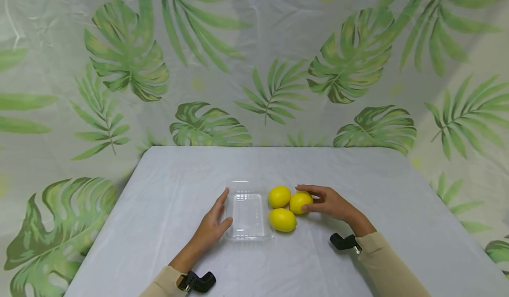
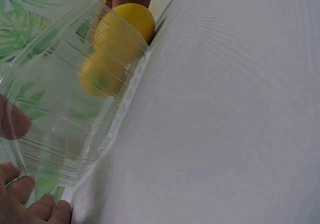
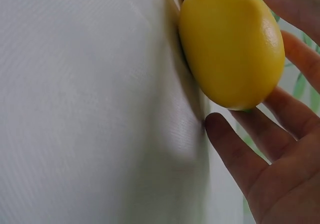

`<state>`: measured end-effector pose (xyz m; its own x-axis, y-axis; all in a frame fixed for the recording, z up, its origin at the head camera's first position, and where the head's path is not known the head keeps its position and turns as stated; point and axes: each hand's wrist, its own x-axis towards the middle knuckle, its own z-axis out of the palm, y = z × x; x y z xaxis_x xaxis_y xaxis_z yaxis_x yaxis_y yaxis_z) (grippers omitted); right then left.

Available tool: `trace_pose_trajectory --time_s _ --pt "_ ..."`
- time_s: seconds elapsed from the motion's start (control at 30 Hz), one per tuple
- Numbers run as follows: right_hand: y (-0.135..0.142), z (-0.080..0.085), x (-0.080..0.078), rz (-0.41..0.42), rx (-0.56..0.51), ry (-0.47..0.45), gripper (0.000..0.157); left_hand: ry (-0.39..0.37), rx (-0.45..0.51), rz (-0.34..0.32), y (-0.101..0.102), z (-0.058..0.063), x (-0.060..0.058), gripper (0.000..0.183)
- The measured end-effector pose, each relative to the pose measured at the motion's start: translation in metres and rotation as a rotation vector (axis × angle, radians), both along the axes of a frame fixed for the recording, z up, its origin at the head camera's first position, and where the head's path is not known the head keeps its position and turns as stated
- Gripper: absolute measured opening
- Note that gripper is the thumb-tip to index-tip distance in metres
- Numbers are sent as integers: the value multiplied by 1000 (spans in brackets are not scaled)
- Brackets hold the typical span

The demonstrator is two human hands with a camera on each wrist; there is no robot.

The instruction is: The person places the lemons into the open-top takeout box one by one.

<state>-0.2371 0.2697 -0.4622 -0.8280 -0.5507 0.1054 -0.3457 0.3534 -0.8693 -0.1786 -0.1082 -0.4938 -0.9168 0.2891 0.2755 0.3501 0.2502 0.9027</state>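
Note:
A clear plastic container (image 1: 248,237) sits on the white-covered table, its hollow facing up. At its left side my left hand (image 1: 210,226) touches the wall, with the thumb by the near left corner and the fingers along the edge. Just right of the container, three yellow lemons lie clustered: a far one (image 1: 279,196), a near one (image 1: 282,220) and a right-hand one (image 1: 301,202). My right hand (image 1: 328,203) holds the right-hand lemon from its right side, thumb in front and fingers around the back. In the right wrist view, that lemon (image 3: 232,47) partly hides the fingertips.
The white tablecloth (image 1: 191,177) spreads around the container and lemons. Behind the table's far edge hangs a leaf-patterned backdrop (image 1: 278,36). Black wrist mounts (image 1: 203,282) stick out from both sleeves, low over the cloth.

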Motion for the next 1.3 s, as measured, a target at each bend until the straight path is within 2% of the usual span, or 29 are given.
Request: trace_pose_trajectory --time_s 0.17,0.53,1.07,1.3 --pt "-2 -1 0 5 -8 -14 59 1 13 -19 -2 -4 -2 81" --pt "-3 -3 0 16 23 4 58 -15 2 0 -2 -2 -1 79" --pt "-1 -1 2 30 70 49 56 10 38 3 -1 -4 -3 77" --pt "0 -2 2 13 76 35 53 3 31 6 0 -4 -3 77"
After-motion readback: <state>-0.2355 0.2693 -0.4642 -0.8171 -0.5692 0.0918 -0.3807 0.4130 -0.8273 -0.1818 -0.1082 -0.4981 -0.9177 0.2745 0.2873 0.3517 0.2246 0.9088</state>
